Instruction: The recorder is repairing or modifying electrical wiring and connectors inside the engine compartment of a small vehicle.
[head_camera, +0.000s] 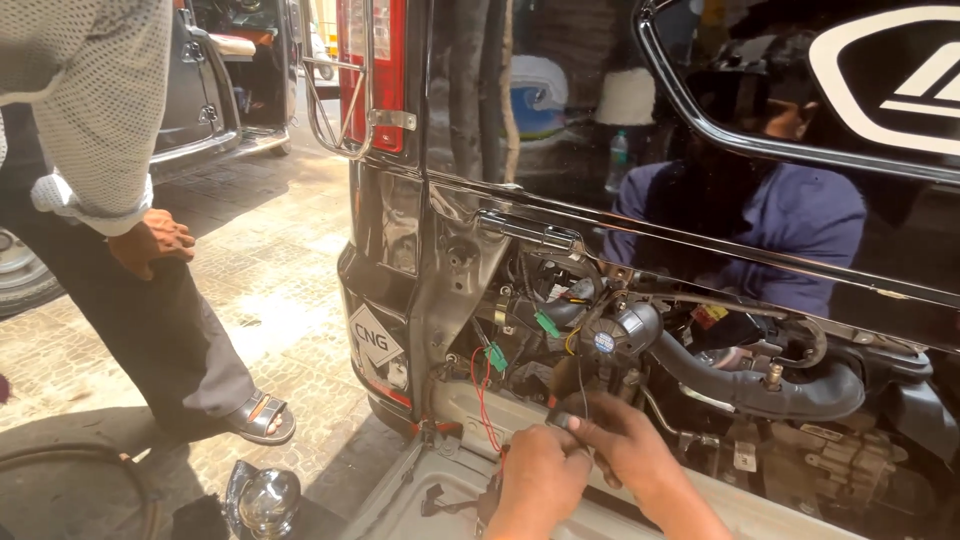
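My left hand (537, 478) and my right hand (625, 440) meet low at the open rear engine bay of a black vehicle (440, 240). Between the fingers of both hands sits a small black connector (566, 420) with wires running up into the bay. A thin red wire (484, 400) loops down just left of my left hand. Green plug connectors (497, 356) hang above it. A black rubber hose (760, 385) runs to the right of my hands.
A person in a white mesh shirt, dark trousers and sandals (130, 290) stands at the left on paving. A chrome lamp part (265, 500) lies on the ground. The red tail lamp (372, 70) with metal guard is above. The open grey flap (440, 490) lies below my hands.
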